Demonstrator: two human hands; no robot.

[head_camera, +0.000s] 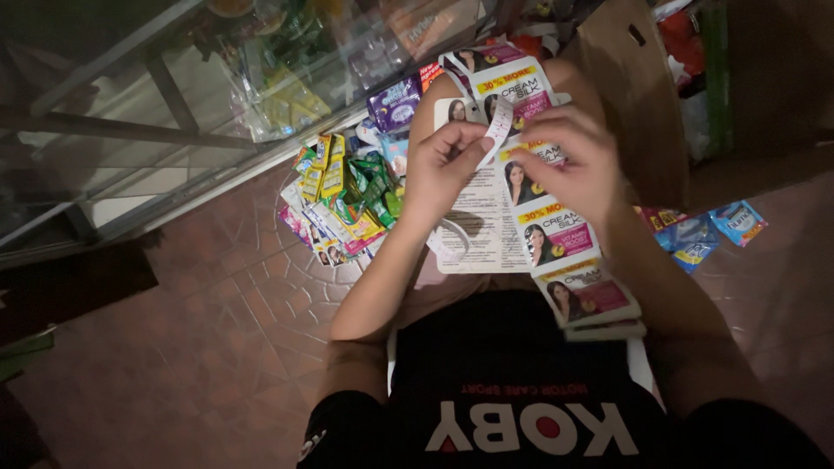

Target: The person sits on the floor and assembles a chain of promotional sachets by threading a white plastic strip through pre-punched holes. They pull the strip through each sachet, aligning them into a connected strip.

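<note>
My left hand (pixel 443 161) and my right hand (pixel 578 161) meet over a long strip of white and pink sachets (pixel 556 234) that lies across my lap. Both hands pinch a narrow white paper strip (pixel 499 128) at the top of the sachets, the left thumb and fingers on its left side, the right fingers on its right side. A sheet of white sachets with small print (pixel 482 226) lies under the strip, between my forearms. The strip's lower end hangs over my right thigh.
A pile of green, yellow and pink sachets (pixel 343 195) lies on the red tiled floor left of my knees. Blue sachets (pixel 704 230) lie on the right. A brown paper bag (pixel 634 95) stands at the back right, a glass display case (pixel 174 95) at the left.
</note>
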